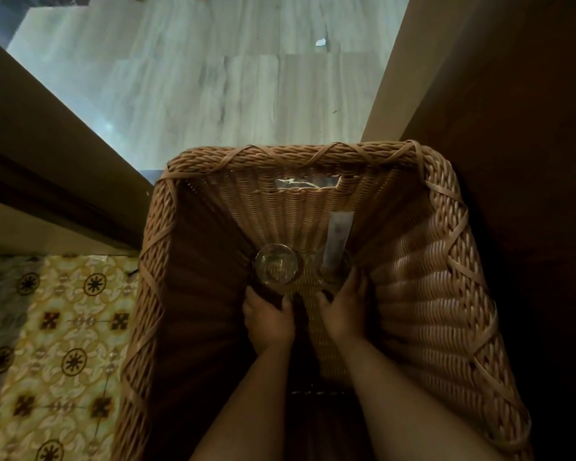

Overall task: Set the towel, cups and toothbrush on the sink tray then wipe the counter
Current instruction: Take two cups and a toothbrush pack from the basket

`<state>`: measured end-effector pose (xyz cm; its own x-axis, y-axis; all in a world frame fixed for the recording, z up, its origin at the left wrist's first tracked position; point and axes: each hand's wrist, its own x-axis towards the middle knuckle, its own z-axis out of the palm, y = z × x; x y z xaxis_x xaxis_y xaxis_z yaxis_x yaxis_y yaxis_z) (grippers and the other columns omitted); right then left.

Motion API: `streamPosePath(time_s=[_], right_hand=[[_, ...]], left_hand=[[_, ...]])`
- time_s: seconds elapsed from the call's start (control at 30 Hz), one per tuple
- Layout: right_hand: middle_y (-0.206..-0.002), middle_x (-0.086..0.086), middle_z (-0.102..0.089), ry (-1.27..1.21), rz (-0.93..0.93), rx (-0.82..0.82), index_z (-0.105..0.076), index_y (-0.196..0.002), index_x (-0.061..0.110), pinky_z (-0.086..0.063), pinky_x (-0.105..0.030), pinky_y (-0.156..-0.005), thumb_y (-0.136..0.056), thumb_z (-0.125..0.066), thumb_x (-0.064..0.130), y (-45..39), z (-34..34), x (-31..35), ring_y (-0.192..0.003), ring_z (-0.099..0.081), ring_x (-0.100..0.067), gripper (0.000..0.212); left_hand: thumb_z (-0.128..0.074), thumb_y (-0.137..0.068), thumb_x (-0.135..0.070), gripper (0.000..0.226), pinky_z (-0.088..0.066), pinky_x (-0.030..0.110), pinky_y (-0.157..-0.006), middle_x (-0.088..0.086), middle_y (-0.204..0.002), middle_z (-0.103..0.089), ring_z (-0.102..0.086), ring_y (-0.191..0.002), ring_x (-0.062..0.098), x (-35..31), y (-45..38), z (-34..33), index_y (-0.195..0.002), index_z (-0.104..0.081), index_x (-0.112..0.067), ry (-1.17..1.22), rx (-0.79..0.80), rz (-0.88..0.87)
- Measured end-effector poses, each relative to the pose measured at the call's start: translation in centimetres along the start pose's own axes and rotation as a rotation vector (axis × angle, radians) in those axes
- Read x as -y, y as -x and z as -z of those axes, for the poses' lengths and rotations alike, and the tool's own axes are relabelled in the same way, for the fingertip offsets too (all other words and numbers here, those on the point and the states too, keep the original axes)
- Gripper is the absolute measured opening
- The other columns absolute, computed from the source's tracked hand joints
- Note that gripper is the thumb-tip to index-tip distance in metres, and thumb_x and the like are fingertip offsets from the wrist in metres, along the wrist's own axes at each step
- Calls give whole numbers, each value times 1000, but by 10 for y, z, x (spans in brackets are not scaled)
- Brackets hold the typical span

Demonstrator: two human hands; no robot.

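I look down into a deep wicker basket [446, 247] with both arms reaching to its bottom. A clear glass cup [275, 262] stands on the left of the basket floor, and my left hand [270, 322] grips its near side with thumb and fingers on either side. A second clear cup [326, 272], hard to make out, stands to its right with a pale wrapped toothbrush [339, 234] sticking up out of it. My right hand [345, 309] wraps around this cup's base. No towel is in view.
The basket stands on the floor between a brown cabinet side [499, 94] on the right and a brown ledge [47, 154] on the left. Pale wood-look flooring [213, 78] lies beyond, and a yellow patterned mat [64, 344] at lower left.
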<state>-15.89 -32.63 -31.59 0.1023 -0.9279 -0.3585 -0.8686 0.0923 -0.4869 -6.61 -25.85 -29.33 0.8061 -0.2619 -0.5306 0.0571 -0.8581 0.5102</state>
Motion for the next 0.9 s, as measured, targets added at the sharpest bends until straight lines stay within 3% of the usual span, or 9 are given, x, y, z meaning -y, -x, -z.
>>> streamPosePath(time_s=[0.23,0.53,0.6,0.73,0.9], right_hand=[[-160,-15,-12,-198,-58,-1,-3,-154,17,-28,-51,-114,-73,-81,41,-28,-28,-4,-145,-19,-34,115],[-159,-13,-21,-339,-85,-57,-7,-154,19,-31,-51,-113,-76,-79,39,-41,-33,1,-143,-25,-31,108],[-153,-13,-32,-369,-65,-72,-14,-152,20,-38,-52,-107,-77,-78,34,-44,-33,5,-137,-36,-32,101],[-147,-10,-39,-393,-42,-57,-18,-151,23,-42,-49,-104,-75,-79,31,-40,-28,10,-132,-43,-29,97],[-132,11,-44,-474,55,-99,-29,-143,30,-41,-33,-96,-73,-78,41,-7,17,28,-123,-47,-15,87]], left_hand=[[-78,-81,-37,104,-33,42,-109,15,-159,-24,-31,-142,31,-1,-34,-18,-156,-11,-14,95,-2,-153],[-82,-75,-39,105,-38,46,-111,5,-156,-34,-38,-139,23,-9,-53,-29,-154,-16,-23,243,29,-254],[-83,-73,-37,101,-43,44,-106,1,-150,-42,-45,-133,21,-8,-54,-32,-151,-20,-27,289,42,-252],[-82,-71,-44,86,-45,19,-81,-16,-126,-53,-57,-115,9,-6,-44,-31,-140,-32,-36,358,50,-260],[-84,-69,-42,86,-50,38,-97,-4,-136,-52,-56,-118,11,-20,-8,2,-139,-34,-33,419,70,-257]])
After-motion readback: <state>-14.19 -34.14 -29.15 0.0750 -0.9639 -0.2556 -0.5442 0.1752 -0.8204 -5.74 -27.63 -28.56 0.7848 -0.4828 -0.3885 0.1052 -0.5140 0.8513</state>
